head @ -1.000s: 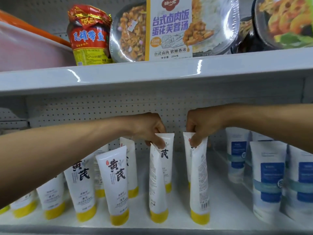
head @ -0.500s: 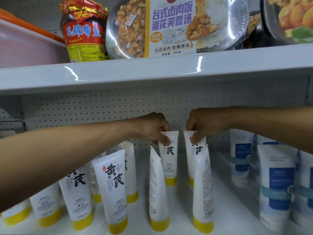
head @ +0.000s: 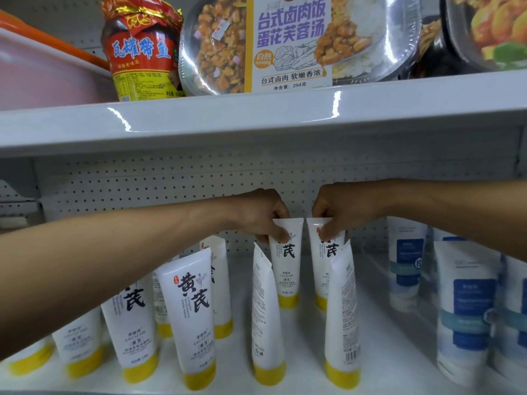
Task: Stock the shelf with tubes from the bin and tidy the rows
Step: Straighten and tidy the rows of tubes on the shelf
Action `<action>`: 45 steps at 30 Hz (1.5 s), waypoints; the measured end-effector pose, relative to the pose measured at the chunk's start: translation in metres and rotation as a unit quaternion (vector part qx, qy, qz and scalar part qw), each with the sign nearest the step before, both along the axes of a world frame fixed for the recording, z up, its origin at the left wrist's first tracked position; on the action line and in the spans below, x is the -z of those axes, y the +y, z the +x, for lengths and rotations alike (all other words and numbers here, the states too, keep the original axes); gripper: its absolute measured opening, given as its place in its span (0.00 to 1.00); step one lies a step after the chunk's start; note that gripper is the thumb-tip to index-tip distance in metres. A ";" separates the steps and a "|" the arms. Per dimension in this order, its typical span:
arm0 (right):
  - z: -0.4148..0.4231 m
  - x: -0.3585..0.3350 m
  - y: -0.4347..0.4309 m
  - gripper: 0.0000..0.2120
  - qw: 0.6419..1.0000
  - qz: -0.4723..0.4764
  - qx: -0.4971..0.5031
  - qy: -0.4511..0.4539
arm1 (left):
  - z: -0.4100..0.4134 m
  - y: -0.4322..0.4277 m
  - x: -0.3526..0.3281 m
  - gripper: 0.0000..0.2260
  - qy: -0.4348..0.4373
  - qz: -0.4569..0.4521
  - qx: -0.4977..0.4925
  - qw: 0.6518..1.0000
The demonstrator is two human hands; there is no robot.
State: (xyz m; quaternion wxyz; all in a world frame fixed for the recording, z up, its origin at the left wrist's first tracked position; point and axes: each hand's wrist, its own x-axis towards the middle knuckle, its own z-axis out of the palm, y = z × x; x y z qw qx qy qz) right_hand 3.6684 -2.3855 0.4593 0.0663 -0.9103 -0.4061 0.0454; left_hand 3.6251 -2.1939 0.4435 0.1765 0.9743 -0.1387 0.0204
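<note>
White tubes with yellow caps stand cap-down in rows on the white shelf [head: 379, 354]. My left hand [head: 261, 215] pinches the top seam of a back-row tube [head: 286, 263], label facing me. My right hand [head: 339, 213] pinches the top of the neighbouring back-row tube [head: 325, 260]. In front of them stand two tubes turned edge-on, one on the left [head: 265, 317] and one on the right [head: 342, 317]. Further left, several more of these tubes [head: 194, 312] face forward. My left forearm hides part of that group.
White tubes with blue labels [head: 467, 309] fill the shelf's right side. A pegboard back wall [head: 142, 189] closes the shelf behind. The upper shelf edge [head: 256, 118] hangs low overhead, carrying a red jar [head: 141, 49] and boxed ready meals [head: 288, 41].
Both hands have moved from the front tubes' tops deeper in and now hold the two back-row tubes. The front tubes stand free. The view has shifted slightly nearer and down.
</note>
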 end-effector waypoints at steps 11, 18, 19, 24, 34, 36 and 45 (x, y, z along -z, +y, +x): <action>-0.004 0.001 0.004 0.10 0.999 -0.023 0.022 -0.006 | -0.005 0.000 -0.001 0.04 0.008 -0.002 0.013 1.000; -0.007 0.001 0.003 0.11 0.999 -0.020 0.029 -0.006 | -0.006 -0.001 -0.001 0.05 0.009 0.009 0.000 1.000; -0.008 0.001 0.003 0.11 0.999 -0.022 0.028 -0.006 | -0.006 -0.002 -0.001 0.05 0.007 0.013 0.000 1.000; -0.012 0.001 0.004 0.06 0.999 -0.030 0.024 -0.015 | -0.011 -0.003 -0.008 0.11 -0.015 0.026 0.000 1.000; -0.020 -0.006 -0.005 0.11 0.999 0.010 0.012 -0.051 | -0.045 0.019 -0.033 0.11 -0.064 -0.063 -0.047 0.995; -0.021 -0.010 -0.006 0.12 0.998 0.032 0.007 -0.048 | -0.056 0.030 -0.037 0.11 -0.061 -0.065 -0.052 0.995; -0.019 -0.018 0.015 0.15 0.998 0.039 -0.012 -0.039 | -0.086 0.077 -0.036 0.13 0.021 -0.021 -0.048 0.998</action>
